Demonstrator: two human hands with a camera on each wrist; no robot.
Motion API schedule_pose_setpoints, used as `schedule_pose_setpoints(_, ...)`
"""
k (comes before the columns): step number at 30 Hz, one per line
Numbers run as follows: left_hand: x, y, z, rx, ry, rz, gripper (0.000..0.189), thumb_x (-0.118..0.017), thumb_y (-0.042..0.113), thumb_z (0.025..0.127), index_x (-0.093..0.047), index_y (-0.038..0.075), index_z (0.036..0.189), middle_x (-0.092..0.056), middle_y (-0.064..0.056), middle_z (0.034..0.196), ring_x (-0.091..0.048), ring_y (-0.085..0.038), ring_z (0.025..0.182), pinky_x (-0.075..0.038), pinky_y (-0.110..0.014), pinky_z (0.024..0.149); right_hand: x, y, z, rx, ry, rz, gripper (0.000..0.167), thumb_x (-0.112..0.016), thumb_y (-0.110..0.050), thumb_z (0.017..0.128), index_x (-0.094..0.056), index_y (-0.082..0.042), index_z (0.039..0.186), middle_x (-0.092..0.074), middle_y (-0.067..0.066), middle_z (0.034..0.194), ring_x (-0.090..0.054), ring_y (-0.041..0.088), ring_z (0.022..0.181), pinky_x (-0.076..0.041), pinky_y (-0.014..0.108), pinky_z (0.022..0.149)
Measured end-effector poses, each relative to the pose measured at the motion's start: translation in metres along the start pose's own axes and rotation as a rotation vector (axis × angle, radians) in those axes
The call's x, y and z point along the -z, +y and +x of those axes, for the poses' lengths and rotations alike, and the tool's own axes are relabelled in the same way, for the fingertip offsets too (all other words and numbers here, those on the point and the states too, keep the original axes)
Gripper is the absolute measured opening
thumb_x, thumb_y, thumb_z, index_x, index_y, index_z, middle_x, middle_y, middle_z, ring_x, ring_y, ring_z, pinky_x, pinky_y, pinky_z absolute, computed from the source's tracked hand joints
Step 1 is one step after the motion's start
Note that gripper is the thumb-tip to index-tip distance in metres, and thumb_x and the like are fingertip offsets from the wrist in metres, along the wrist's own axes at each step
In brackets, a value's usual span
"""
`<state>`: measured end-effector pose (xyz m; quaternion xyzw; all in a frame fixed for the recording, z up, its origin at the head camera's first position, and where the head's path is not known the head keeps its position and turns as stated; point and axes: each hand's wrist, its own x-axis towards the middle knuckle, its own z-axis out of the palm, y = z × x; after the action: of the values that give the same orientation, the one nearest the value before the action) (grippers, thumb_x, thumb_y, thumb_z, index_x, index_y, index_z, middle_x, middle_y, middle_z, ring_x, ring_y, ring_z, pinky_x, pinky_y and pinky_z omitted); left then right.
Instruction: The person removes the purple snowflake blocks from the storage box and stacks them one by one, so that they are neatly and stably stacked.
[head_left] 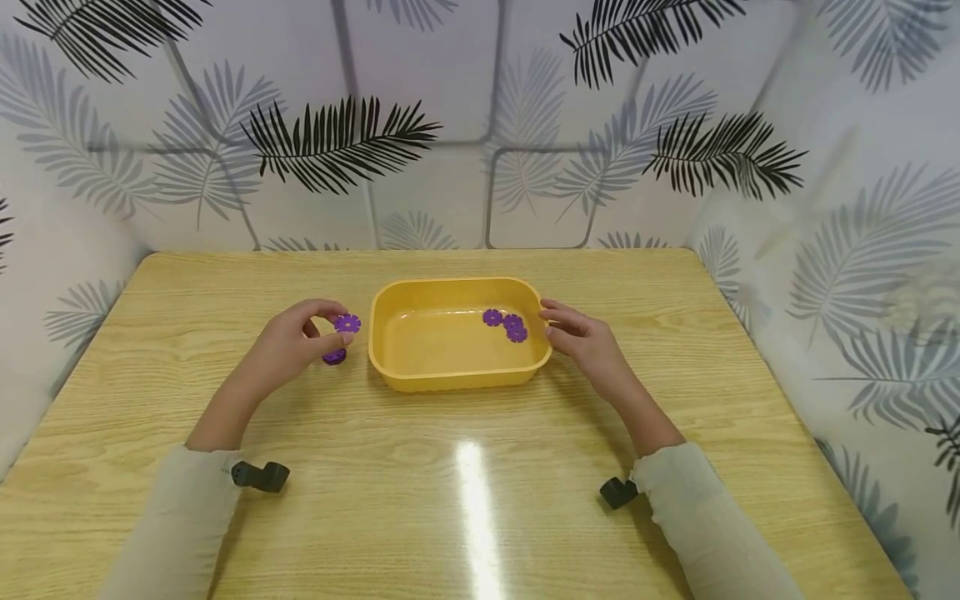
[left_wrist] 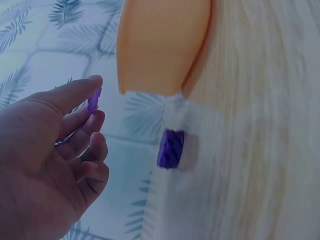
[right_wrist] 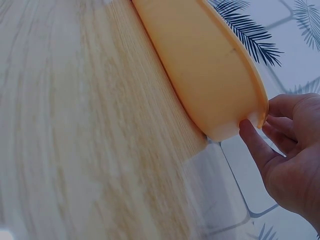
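Observation:
My left hand (head_left: pixel 291 337) pinches a purple flower-shaped plastic disc (head_left: pixel 348 323) between thumb and fingertips, left of a yellow plastic basin (head_left: pixel 427 382). Just below that hand, a short stack of similar purple discs (left_wrist: pixel 171 149) lies on the table, apart from the fingers. At the basin's other end, my right hand (head_left: pixel 588 337) holds the rim and outer wall; in the right wrist view its thumb (right_wrist: pixel 256 145) presses the wall. Three purple discs (head_left: pixel 492 317) lie inside the basin near its right end, two of them overlapping.
The basin stands on a light wood-grain table (head_left: pixel 375 500), towards its back edge. Behind and beside the table hangs a pale covering (head_left: pixel 450 192) with a leaf print. A dark wrist device (head_left: pixel 261 477) sits at the left sleeve, another (head_left: pixel 618 492) at the right.

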<state>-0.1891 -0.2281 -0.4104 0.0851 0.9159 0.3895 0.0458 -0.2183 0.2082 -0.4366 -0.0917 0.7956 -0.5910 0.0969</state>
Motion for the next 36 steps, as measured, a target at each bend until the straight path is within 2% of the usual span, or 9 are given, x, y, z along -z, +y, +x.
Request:
schedule_pose_setpoints(8, 0.010, -0.018, -0.005, 0.041, -0.035, 0.046, 0.048, -0.067, 0.041, 0.097, -0.058, 0.012, 0.134, -0.059, -0.012, 0.126, -0.049, -0.027, 0.095, -0.045, -0.034, 0.071, 0.000, -0.002, 0.000, -0.004, -0.001, -0.008, 0.041, -0.060, -0.025, 0.103, -0.059, -0.008, 0.140, -0.044, -0.009, 0.157, -0.047, 0.021, 0.141, -0.049, 0.027, 0.103)
schedule_pose_setpoints(14, 0.007, -0.028, -0.002, 0.057, -0.090, 0.075, 0.042, -0.066, 0.035, 0.098, -0.059, 0.009, 0.131, -0.059, -0.013, 0.127, -0.052, -0.028, 0.096, -0.047, -0.034, 0.074, 0.000, -0.002, 0.000, -0.004, 0.001, -0.011, 0.041, -0.060, -0.024, 0.103, -0.059, -0.008, 0.140, -0.043, -0.008, 0.157, -0.046, 0.021, 0.141, -0.048, 0.028, 0.104)
schedule_pose_setpoints(19, 0.004, -0.036, 0.001, 0.056, -0.109, 0.072, 0.038, -0.066, 0.032, 0.098, -0.061, 0.009, 0.128, -0.059, -0.015, 0.127, -0.054, -0.028, 0.097, -0.047, -0.035, 0.077, 0.000, -0.002, -0.001, -0.002, 0.001, -0.009, 0.040, -0.060, -0.024, 0.103, -0.060, -0.008, 0.140, -0.044, -0.008, 0.157, -0.046, 0.021, 0.141, -0.048, 0.027, 0.103)
schedule_pose_setpoints(28, -0.001, -0.040, 0.003, 0.040, -0.113, 0.074, 0.036, -0.067, 0.030, 0.098, -0.063, 0.008, 0.128, -0.062, -0.014, 0.125, -0.057, -0.028, 0.100, -0.048, -0.038, 0.083, 0.000, 0.001, 0.001, 0.001, 0.003, -0.008, 0.041, -0.060, -0.025, 0.102, -0.059, -0.008, 0.140, -0.043, -0.008, 0.157, -0.046, 0.021, 0.141, -0.049, 0.027, 0.103)
schedule_pose_setpoints(36, -0.001, -0.039, 0.001, 0.045, -0.125, 0.074, 0.037, -0.067, 0.029, 0.098, -0.063, 0.008, 0.128, -0.062, -0.016, 0.129, -0.057, -0.033, 0.111, -0.046, -0.052, 0.095, 0.000, 0.002, 0.001, 0.006, 0.005, -0.001, 0.041, -0.060, -0.025, 0.102, -0.060, -0.007, 0.139, -0.044, -0.007, 0.157, -0.047, 0.022, 0.140, -0.048, 0.029, 0.104)
